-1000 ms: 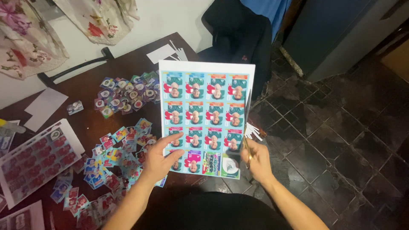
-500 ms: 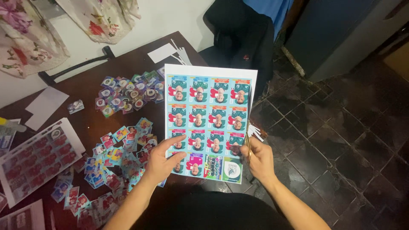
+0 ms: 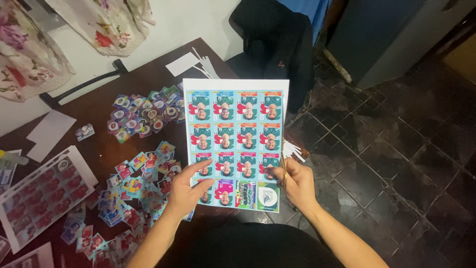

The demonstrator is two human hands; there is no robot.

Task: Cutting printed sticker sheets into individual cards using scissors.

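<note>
Head camera, looking down: a person holds up a printed sheet of cards (image 3: 237,144), a white page with a grid of small blue picture cards, above the edge of a dark wooden surface (image 3: 99,116). The left hand (image 3: 186,191) grips the sheet's lower left corner, thumb on the front, fingers closed on the paper. The right hand (image 3: 293,182) clasps the lower right edge and also holds thin scissors (image 3: 283,167) against the sheet. On the surface to the left lie loose cut cards (image 3: 141,171) in scattered piles, and another card sheet with red pictures (image 3: 42,196) lies farther left. White paper strips (image 3: 198,62) rest near the surface's far corner. Dark floor tiles (image 3: 396,164) fill the right side.
</note>
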